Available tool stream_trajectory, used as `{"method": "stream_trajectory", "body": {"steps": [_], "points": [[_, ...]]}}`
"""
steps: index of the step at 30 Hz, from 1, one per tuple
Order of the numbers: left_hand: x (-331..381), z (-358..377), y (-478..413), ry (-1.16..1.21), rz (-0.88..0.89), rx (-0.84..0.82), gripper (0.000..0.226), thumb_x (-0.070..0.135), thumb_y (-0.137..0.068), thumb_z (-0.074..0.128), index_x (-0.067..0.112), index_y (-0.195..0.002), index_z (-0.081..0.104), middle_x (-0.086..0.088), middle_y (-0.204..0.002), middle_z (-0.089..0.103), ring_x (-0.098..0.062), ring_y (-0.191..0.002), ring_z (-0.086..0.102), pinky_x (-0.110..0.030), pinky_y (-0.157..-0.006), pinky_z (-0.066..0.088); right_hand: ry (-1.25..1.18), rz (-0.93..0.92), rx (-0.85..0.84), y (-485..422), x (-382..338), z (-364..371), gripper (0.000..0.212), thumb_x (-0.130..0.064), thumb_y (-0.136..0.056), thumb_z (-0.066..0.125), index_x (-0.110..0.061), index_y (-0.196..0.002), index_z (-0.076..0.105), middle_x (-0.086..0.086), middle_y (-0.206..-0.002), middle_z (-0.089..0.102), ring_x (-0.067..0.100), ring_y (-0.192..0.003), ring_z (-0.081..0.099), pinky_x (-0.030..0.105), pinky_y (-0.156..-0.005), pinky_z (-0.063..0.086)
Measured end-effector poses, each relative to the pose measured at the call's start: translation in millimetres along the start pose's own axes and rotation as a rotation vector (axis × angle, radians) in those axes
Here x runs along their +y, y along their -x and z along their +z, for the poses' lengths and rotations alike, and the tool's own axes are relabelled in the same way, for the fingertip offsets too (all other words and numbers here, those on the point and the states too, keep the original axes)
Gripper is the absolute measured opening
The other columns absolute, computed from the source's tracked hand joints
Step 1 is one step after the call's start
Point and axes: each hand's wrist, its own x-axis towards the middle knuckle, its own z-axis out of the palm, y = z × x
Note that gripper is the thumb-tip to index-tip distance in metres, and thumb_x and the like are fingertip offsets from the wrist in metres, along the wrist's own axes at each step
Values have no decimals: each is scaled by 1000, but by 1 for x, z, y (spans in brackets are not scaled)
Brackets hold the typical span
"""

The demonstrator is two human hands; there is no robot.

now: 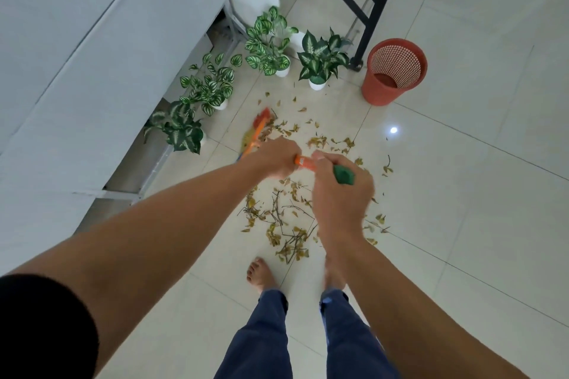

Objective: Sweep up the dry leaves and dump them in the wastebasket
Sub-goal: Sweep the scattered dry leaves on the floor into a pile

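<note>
Dry yellow-brown leaves and twigs (pixel 286 224) lie scattered over the pale floor tiles in front of my bare feet, with more further out (pixel 320 140). Both hands grip an orange broom handle (pixel 303 162) with a green end. My left hand (pixel 272 157) holds it lower down, my right hand (pixel 341 184) closes over the top near the green cap. The broom head (pixel 260 124), orange and blurred, rests on the floor at the leaves' far left edge. A red mesh wastebasket (pixel 394 71) stands upright at the far right, apart from the leaves.
Several potted green plants (pixel 268 43) in white pots line the far and left side of the leaf patch. A white counter (pixel 92 55) runs along the left. A black metal frame leg (pixel 366 24) stands beside the wastebasket. My feet (pixel 260 274) stand just behind the leaves.
</note>
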Motion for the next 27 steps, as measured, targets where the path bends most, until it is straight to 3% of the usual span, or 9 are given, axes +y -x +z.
{"method": "stream_trajectory", "body": {"steps": [5, 10, 14, 17, 19, 22, 27], "points": [[20, -16, 7, -58, 54, 65, 31, 13, -93, 51, 19, -63, 49, 2, -64, 54, -14, -58, 55, -26, -58, 50, -92, -54, 29, 8, -21, -26, 23, -6, -89, 64, -16, -73, 77, 1, -61, 64, 5, -56, 56, 19, -57, 53], [2, -47, -11, -118, -33, 94, 19, 8, -91, 51, 13, -75, 59, -1, -71, 59, -19, -69, 58, -29, -63, 43, -103, -40, 44, -24, -19, 12, 18, -5, -87, 64, -9, -76, 77, -11, -47, 54, 4, -44, 44, 17, -43, 39], [-9, -48, -34, -101, -43, 44, 24, 9, -88, 49, 16, -67, 54, -4, -72, 60, -22, -69, 58, -33, -61, 46, -65, -27, 97, -43, -6, 36, 22, -10, -85, 65, -16, -66, 73, 2, -58, 61, 11, -58, 52, 18, -53, 46], [1, -26, -42, -80, 4, -11, 18, 17, -90, 54, 17, -73, 61, -1, -70, 63, -20, -69, 63, -29, -58, 46, -58, 4, 114, -36, -2, 19, 26, -8, -86, 65, -22, -64, 72, -5, -56, 60, 5, -52, 51, 17, -53, 47], [17, -17, -32, -70, 56, -53, 26, 23, -94, 52, 17, -68, 57, 2, -64, 58, -17, -62, 59, -24, -54, 39, -72, 31, 96, -24, -4, -4, 21, -9, -88, 65, -16, -72, 75, -11, -54, 58, 2, -50, 49, 15, -51, 45], [33, -16, -22, -99, 98, -69, 30, 16, -94, 51, 16, -64, 50, 3, -62, 52, -15, -57, 51, -23, -51, 37, -122, 41, 109, -11, -10, -28, 18, -9, -89, 65, -12, -76, 77, -10, -53, 57, 2, -50, 49, 15, -51, 46], [29, -44, -29, -131, 48, 2, 24, 15, -93, 52, 15, -69, 56, -1, -71, 60, -15, -61, 55, -28, -61, 48, -173, 33, 117, -28, -18, -10, 18, -7, -88, 65, -10, -73, 76, -12, -49, 53, 3, -49, 45, 15, -48, 41]]}}
